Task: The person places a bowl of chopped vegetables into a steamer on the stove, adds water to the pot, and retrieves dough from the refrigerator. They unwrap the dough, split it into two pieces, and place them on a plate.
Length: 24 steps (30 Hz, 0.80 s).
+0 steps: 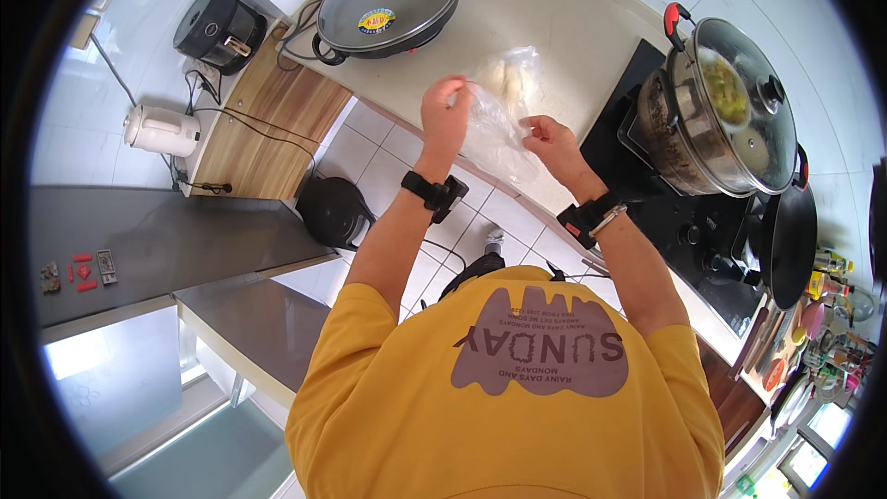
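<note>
A clear plastic bag hangs partly over the counter's front edge, stretched between my two hands. My left hand pinches its upper left edge. With thumb and fingers together, my right hand grips the bag's right edge. Inside, toward the far end on the counter, lie pale, whitish pieces; the plastic blurs them and I cannot tell their kind. Dark bands with small devices are strapped round both my wrists.
A wide lidded electric pan stands on the counter at far left. On the right, a steamer pot with a glass lid holds food on the black hob, beside a black wok. Behind me at left is an open fridge.
</note>
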### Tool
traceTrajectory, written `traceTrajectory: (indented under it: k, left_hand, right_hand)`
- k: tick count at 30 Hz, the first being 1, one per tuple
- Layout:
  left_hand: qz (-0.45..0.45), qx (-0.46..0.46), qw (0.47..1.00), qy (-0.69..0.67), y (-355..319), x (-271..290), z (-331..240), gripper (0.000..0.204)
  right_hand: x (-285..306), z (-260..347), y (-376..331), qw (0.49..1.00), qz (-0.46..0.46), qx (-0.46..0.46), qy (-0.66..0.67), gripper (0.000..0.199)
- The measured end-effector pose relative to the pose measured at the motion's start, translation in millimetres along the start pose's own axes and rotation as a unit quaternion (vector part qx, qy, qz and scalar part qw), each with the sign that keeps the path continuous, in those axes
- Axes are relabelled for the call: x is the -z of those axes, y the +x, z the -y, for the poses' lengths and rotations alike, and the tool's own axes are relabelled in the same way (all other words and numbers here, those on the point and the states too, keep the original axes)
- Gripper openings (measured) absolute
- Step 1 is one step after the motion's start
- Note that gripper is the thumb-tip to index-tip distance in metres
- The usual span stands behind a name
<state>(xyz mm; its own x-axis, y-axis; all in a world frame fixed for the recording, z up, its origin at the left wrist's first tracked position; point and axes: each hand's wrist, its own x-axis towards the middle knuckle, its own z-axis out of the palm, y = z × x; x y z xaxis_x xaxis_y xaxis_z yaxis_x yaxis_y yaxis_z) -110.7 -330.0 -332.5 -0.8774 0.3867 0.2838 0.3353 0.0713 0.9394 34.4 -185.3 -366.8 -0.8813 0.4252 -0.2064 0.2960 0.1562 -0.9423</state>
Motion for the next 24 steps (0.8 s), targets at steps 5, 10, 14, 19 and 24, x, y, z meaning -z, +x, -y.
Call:
traceTrajectory:
  k: [5,10,14,19,24]
  left_hand:
    - [-0.069,0.042,0.996,-0.032,3.4,7.8,18.6,0.019]
    - [-0.078,0.171,0.974,-0.127,5.2,13.4,15.8,0.021]
    - [-0.062,0.193,0.964,-0.169,1.8,6.4,1.6,0.018]
    - [-0.150,0.167,0.927,-0.301,19.3,27.2,7.7,0.018]
    - [-0.140,0.080,0.986,-0.045,23.0,43.8,15.1,0.017]
  right_hand:
    - [21.6,1.8,7.9,0.988,-0.153,0.022,0.011,0.035]
    - [16.2,18.3,-10.1,0.969,-0.240,0.042,0.042,0.044]
    - [-13.9,24.3,-19.6,0.972,-0.138,0.088,-0.168,0.050]
    - [10.2,7.5,-5.5,0.986,-0.163,-0.019,-0.034,0.031]
    - [23.5,-19.5,-26.9,0.989,-0.055,-0.093,-0.104,0.031]
